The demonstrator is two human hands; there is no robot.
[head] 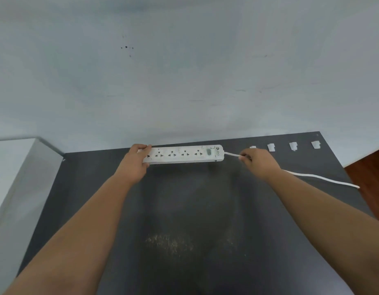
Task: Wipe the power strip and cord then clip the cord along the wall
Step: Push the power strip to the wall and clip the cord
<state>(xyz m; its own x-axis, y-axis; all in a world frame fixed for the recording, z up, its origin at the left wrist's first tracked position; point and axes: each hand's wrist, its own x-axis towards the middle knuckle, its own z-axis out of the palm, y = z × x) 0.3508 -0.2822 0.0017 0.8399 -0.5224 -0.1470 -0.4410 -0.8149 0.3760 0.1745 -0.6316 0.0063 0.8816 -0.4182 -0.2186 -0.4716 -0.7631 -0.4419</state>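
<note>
**Strip Parked at the Wall, Cord Pinched**

While the power strip lies against the wall, the left hand grips its far end and the right hand pinches the cord just beside the strip. Clips wait beyond the right hand. Tug too sharply and that cord could strain at its exit.

We see a power strip of white plastic, dull and somewhat grimy. Its cord looks smooth and white. The bench has a dark matt top with a scuffed, scratched pale patch. The wall is matt painted, lightly marked. The clips look like white plastic.
</note>
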